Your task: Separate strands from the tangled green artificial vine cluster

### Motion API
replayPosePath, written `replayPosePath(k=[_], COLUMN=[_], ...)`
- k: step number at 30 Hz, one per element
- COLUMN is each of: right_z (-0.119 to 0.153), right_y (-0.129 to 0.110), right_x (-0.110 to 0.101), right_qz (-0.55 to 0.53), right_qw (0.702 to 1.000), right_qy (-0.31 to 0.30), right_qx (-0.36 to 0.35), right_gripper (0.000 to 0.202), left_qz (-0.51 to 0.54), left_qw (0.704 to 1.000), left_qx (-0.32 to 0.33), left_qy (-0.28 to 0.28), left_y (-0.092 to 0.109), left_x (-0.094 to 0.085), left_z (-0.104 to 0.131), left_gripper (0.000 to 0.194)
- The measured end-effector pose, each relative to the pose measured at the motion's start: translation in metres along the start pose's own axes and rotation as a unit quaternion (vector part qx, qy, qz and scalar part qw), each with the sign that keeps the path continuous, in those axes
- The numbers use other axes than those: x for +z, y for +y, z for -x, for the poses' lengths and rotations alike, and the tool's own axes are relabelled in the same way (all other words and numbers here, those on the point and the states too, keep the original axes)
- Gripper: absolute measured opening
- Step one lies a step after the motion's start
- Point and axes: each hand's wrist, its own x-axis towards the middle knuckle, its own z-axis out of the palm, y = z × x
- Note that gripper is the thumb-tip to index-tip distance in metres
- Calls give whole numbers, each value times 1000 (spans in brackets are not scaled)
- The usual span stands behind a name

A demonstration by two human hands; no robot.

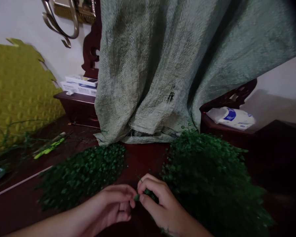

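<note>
In front of me my left hand (113, 204) and my right hand (158, 200) meet at the fingertips. Between them is a small green plant piece (136, 197), pinched by both hands. More thin green bits show inside the curl of my right hand, partly hidden by its fingers. To the left lies a low pile of small green leafy pieces (84, 174). A taller, bushier heap of green sprigs (212, 174) rises beside my right hand. Whether the greenery is real or artificial I cannot tell.
A grey-green woven sack (148, 72) drapes down behind the dark red wooden surface (143, 158). Lime-green-handled scissors or a similar tool (49, 148) lie at left, near a yellow foam mat (19, 89). White boxes (80, 86) and a tissue pack (233, 118) rest on ledges.
</note>
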Motion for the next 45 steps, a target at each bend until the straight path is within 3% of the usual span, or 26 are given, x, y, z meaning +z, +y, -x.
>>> replayPosePath(k=[5,17,26,32,37,45], right_z=[0,2,1,2,7,7], right_y=[2,0,-8,-17,-21,-21], right_x=[0,0,-1,-1,0,4], right_qz=[3,48,39,45,63,87], right_qw=[1000,996,995,998,997,996], right_qy=[-7,-57,-76,-48,-35,-34], right_qx=[12,54,49,5,9,8], right_gripper=[13,13,15,16,15,13], left_qz=[-21,-63,-26,-70,-96,-78], left_qw=[999,998,999,996,995,997], left_qx=[2,-18,-45,-42,-35,-14], left_qy=[-35,2,13,24,24,-13], left_y=[4,-4,7,7,8,-4], left_x=[1,-5,12,12,13,-2], left_z=[2,-6,0,1,4,-1], left_gripper=[18,15,15,11,8,4])
